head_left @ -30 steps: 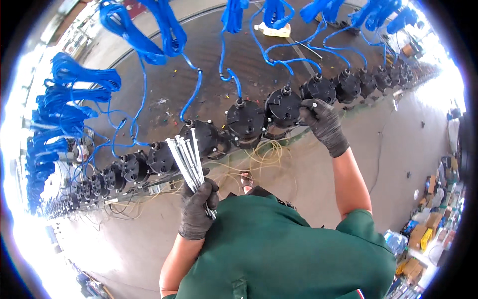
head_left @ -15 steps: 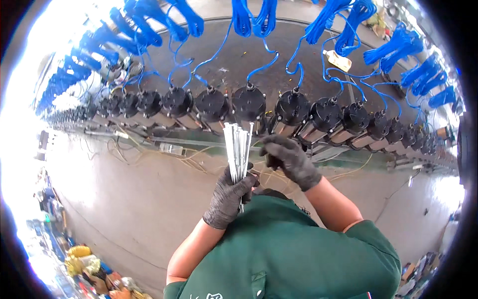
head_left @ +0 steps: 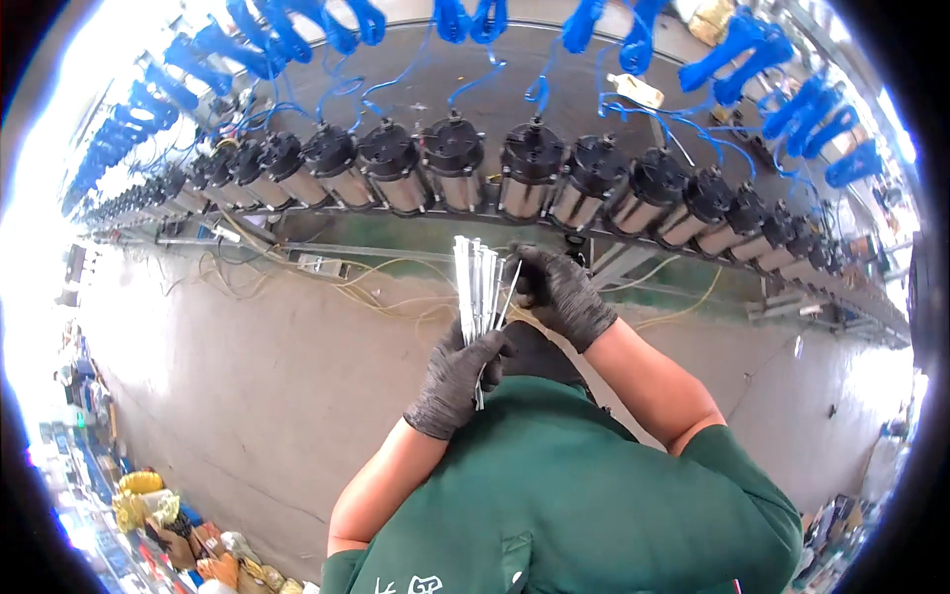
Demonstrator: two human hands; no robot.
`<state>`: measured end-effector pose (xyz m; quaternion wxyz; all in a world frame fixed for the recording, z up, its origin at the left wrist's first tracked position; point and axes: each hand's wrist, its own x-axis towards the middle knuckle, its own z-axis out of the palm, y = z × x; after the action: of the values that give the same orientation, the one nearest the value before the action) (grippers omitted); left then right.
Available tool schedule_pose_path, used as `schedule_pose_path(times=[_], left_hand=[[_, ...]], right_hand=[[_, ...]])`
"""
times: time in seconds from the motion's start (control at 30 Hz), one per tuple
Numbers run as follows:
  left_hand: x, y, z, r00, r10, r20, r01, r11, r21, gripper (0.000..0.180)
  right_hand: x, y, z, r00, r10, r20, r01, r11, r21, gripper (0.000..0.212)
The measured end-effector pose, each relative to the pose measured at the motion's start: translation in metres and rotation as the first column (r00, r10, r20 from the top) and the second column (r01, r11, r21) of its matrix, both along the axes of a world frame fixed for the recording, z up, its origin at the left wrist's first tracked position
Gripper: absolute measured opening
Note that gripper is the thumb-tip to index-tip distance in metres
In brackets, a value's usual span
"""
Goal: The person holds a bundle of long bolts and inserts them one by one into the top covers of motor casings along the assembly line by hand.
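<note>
My left hand (head_left: 453, 384), in a dark glove, is wrapped round a bundle of long thin silver bolts (head_left: 476, 287) that stand up with their heads at the top. One bolt (head_left: 509, 294) leans away to the right from the bundle. My gloved right hand (head_left: 560, 289) is closed at that bolt's upper end, its fingertips pinching it. The bolt's lower end is still in my left hand. Beyond my hands stands a long row of metal cylinders with black caps (head_left: 453, 158), which neither hand touches.
Blue coiled cables (head_left: 732, 61) run from the black caps across a dark bench (head_left: 416, 89). A white bottle-like thing (head_left: 636, 90) lies there. Thin hoses (head_left: 391, 309) trail below the bench on the grey floor (head_left: 247, 396). Bags and boxes (head_left: 188, 535) lie at lower left.
My right hand has come to the bundle and closed on one bolt, which now tilts out to the right. The row of cylinders sits higher in the view.
</note>
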<state>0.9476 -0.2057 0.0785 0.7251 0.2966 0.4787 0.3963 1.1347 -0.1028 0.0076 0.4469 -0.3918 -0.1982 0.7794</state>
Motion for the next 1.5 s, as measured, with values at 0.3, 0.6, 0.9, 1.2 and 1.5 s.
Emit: schedule_pose_path(times=[0.3, 0.6, 0.9, 1.2, 1.5], left_hand=[[0.076, 0.019, -0.006, 0.998, -0.063, 0.001, 0.063, 0.998, 0.002, 0.034], [0.206, 0.085, -0.022, 0.991, -0.132, -0.005, 0.132, 0.991, -0.003, 0.041], [0.336, 0.166, 0.000, 0.982, -0.081, -0.171, 0.078, 0.997, -0.025, 0.039], [0.370, 0.200, 0.015, 0.974, 0.127, -0.187, -0.116, 0.991, 0.068, 0.032], [0.341, 0.216, -0.001, 0.955, 0.255, -0.152, -0.254, 0.967, 0.027, 0.032]], right_hand=[[0.087, -0.020, -0.007, 0.966, -0.222, -0.130, 0.172, 0.933, -0.316, 0.022], [0.218, -0.007, -0.028, 0.946, -0.313, -0.083, 0.265, 0.895, -0.358, 0.021], [0.355, 0.077, 0.017, 0.991, -0.007, 0.130, -0.014, 0.987, 0.163, 0.065], [0.387, 0.168, 0.023, 0.978, 0.127, -0.167, -0.109, 0.987, 0.116, 0.059], [0.365, 0.213, 0.005, 0.999, 0.034, 0.004, -0.034, 0.976, 0.214, 0.029]])
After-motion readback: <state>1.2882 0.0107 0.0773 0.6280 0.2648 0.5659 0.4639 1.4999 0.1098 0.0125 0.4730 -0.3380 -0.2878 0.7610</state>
